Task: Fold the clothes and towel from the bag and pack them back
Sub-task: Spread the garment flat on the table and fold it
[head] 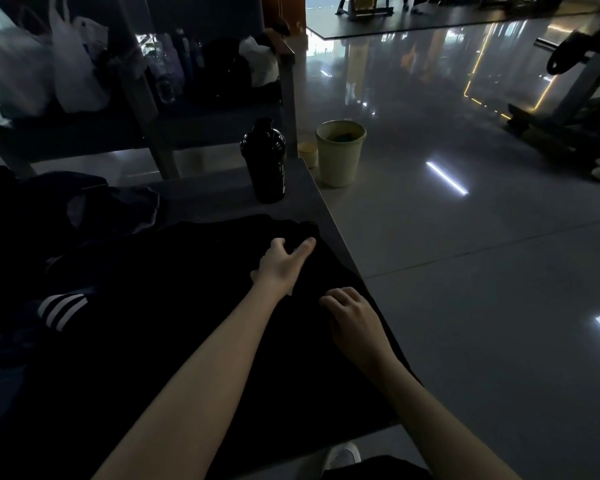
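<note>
Left hand: your left hand [280, 263] reaches forward over the black garment [201, 306], thumb and fingers spread apart and touching the cloth near its far right corner; no fold of cloth is clearly pinched between them.
Right hand: your right hand [355, 322] rests knuckles up on the garment's right edge, fingers curled loosely down onto the cloth; whether it grips the cloth, you cannot tell.
Garment place: it lies spread flat on the counter [229, 190], covering most of the near half, with its right side along the counter's right edge.
Garment axis: its long axis runs from you toward the far end of the counter, and the bunched far corner sits just beyond your left fingertips.
Left of it: a striped piece [61, 310] with white bars lies at the garment's left side, touching or overlapping it; the dim light hides the boundary.
Further left: a dark pile [84, 202] of more clothes lies on the far left of the counter.
Ahead: a black bottle [264, 161] stands upright on the counter beyond the garment, apart from it.
Floor: a pale bin [340, 154] stands just off the counter's far right corner.
Behind: a bench [129, 112] carries white bags [73, 64].
</note>
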Demonstrator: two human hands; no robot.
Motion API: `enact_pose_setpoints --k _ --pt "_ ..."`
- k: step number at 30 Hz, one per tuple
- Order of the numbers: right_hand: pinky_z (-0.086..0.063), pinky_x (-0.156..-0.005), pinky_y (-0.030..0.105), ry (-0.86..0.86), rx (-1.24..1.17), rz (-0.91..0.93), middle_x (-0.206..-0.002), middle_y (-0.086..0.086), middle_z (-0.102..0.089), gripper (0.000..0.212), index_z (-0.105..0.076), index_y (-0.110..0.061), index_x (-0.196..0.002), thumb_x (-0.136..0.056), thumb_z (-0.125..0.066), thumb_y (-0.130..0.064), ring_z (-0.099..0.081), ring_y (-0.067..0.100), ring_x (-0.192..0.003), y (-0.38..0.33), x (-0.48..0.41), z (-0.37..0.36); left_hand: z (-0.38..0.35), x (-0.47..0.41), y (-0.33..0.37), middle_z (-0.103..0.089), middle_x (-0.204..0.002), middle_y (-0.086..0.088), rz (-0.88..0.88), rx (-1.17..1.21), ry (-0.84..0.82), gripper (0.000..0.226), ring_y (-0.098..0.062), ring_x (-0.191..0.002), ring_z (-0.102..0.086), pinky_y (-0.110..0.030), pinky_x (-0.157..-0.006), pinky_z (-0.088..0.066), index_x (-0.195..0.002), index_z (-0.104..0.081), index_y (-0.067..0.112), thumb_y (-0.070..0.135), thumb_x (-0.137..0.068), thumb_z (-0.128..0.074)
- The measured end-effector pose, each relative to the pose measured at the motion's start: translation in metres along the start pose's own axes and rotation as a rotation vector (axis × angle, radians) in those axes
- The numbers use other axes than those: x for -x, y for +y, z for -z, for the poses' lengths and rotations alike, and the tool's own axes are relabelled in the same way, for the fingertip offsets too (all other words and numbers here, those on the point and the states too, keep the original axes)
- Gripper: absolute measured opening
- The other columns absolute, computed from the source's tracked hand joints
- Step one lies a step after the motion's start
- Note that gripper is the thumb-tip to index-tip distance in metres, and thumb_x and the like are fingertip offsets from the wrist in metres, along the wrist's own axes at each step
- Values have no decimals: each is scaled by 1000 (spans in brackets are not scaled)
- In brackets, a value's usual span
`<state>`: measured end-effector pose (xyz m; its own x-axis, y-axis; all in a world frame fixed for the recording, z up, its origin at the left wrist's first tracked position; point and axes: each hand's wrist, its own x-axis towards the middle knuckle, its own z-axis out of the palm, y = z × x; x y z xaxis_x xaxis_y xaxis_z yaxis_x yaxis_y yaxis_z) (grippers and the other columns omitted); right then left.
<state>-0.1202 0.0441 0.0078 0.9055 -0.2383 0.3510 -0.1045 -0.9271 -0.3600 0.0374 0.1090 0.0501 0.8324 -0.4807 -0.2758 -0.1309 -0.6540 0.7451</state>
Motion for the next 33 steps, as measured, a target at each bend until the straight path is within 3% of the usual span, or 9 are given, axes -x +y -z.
enact_pose_setpoints --k 4,8,11,14,18,21,24,27,33 --pt "-46 -65 30 69 -47 -97 -114 9 -52 30 -50 -12 -111 -81 -46 -14 -61 28 -79 -1 2 -3 -10 -14 12 -56 -119 -6 -72 -487 34 40 -26 -111 -53 -41 -93 -40 -119 -50 15 42 -90 -52" --pt "-44 -63 29 188 -66 -200 -115 15 -52 40 -44 -5 -120 -84 -40 -21 -61 30 -73 -6 3 -4 5 -43 15 -64 -100 -16 -6 268 16 14 -31 -97 -61 -35 -86 -47 -94 -64 2 11 -91 -52" --pt "-50 -72 36 187 -60 -208 -109 13 -59 42 -53 -1 -116 -84 -37 -24 -62 29 -85 -5 3 -5 23 -51 8 -59 -84 -8 -13 240 40 15 -26 -86 -58 -28 -74 -42 -79 -61 11 13 -92 -52" --pt "-52 -71 35 180 -5 -182 -92 7 -64 35 -63 -5 -97 -84 -36 -23 -60 26 -82 -2 3 -7 33 -50 -9 -59 -106 -8 -24 -189 92 22 -24 -99 -58 -28 -75 -42 -111 -60 8 15 -92 -53" --pt "-51 -68 34 173 45 -168 -79 4 -60 27 -63 -8 -78 -79 -38 -15 -57 23 -73 0 5 -10 28 -43 -15 -57 -121 -10 -85 -265 169 34 -20 -96 -56 -30 -74 -44 -128 -50 10 17 -95 -51" --pt "-51 -65 35 191 35 -161 -74 4 -56 20 -58 -8 -72 -76 -39 -13 -54 24 -70 0 5 -10 20 -34 -20 -50 -132 -11 -332 -323 353 39 -27 -117 -51 -37 -91 -43 -135 -45 11 20 -96 -47" --pt "-49 -67 34 210 17 -137 -74 3 -54 16 -55 -9 -74 -76 -41 -17 -52 22 -71 -1 7 -7 10 -21 -35 -29 -153 1 -507 -561 164 47 -18 -141 -25 -40 -112 -21 -145 -34 22 35 -100 -37" --pt "-42 -77 29 246 72 -130 -87 2 -56 22 -60 -11 -90 -78 -46 -23 -48 17 -83 -3 9 -5 8 -17 -54 -9 -159 7 -442 -691 -50 52 -13 -146 -3 -39 -118 -3 -150 -20 26 43 -102 -25" --pt "-36 -95 31 118 133 -154 -99 -3 -70 35 -71 -16 -92 -87 -46 -39 -62 17 -94 1 4 -10 16 -9 -59 -3 -160 7 -426 -780 38 55 -17 -147 1 -45 -117 1 -151 -16 25 45 -101 -25"
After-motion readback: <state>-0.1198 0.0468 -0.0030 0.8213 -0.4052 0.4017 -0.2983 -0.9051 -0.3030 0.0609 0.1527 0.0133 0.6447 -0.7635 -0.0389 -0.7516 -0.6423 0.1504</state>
